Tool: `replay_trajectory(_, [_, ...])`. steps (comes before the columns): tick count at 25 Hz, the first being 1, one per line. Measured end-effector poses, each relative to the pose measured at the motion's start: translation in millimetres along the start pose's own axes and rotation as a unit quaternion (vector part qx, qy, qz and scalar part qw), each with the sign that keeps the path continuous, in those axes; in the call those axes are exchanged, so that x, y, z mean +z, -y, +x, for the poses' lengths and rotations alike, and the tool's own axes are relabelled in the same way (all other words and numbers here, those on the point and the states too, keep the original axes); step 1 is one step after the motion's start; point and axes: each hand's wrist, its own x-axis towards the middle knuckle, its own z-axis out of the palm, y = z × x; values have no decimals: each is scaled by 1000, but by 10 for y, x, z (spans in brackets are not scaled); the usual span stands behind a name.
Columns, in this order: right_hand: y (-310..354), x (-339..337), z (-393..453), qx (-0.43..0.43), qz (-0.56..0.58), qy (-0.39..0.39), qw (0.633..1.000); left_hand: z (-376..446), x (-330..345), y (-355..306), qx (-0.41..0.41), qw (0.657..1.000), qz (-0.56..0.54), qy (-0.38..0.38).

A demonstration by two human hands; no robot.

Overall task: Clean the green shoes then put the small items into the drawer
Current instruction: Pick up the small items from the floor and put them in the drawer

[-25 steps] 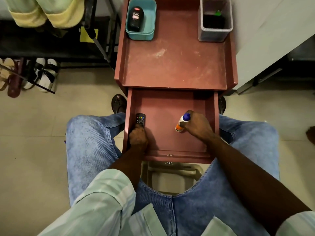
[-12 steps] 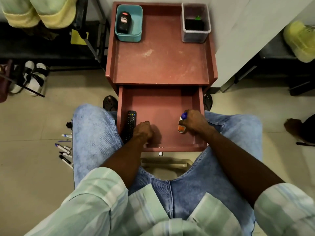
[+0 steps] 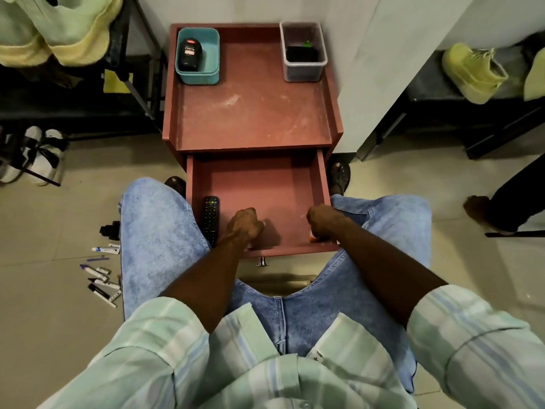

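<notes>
The red cabinet's drawer (image 3: 259, 178) stands pulled out over my knees. A black remote (image 3: 210, 219) lies along its left side. My left hand (image 3: 244, 224) sits in the drawer just right of the remote, fingers curled, nothing visible in it. At the drawer's front right corner my right hand (image 3: 323, 221) grips a small bottle (image 3: 312, 238); only its orange end shows below my fingers. Green shoes (image 3: 67, 28) hang on a rack at the top left, and another green shoe (image 3: 472, 72) rests on a low shelf at the right.
Several markers (image 3: 100, 278) lie on the floor left of my left knee. On the cabinet top stand a teal bin (image 3: 197, 75) holding a black bottle and a clear container (image 3: 303, 69). White sandals (image 3: 38, 154) sit at left. Another person's foot (image 3: 477, 208) is at right.
My left hand let go of the remote and shifted right, away from it. My right hand drew the bottle back toward the drawer's front right corner. The view pulled back, showing the markers.
</notes>
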Motion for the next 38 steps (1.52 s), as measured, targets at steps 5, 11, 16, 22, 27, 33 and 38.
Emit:
replay_trajectory(5, [-7,38,61,0,-13,19,1000,-19,-20,8,-1,1000,-8,-25])
replay_trajectory(11, [40,29,41,20,4,-59,998,-13,-18,-4,14,998,-21,-65])
replay_trajectory(16, [267,-129,110,-36,54,-177,982,-35,-115,69,12,991,-65,-120])
replay_trajectory(22, [892,-758,346,-100,202,-266,937,46,-924,204,-59,931,-277,-229])
replay_trajectory(27, [1953,-1605,532,-177,287,-313,888,-4,-1910,845,-81,784,-496,-363])
replay_trajectory(33, [3306,-2078,905,-283,283,-285,871,-63,-1991,2274,-184,646,-580,-461])
replay_trajectory(38, [4059,-1941,1671,-282,256,-186,906,44,-974,3834,-406,608,-549,-405])
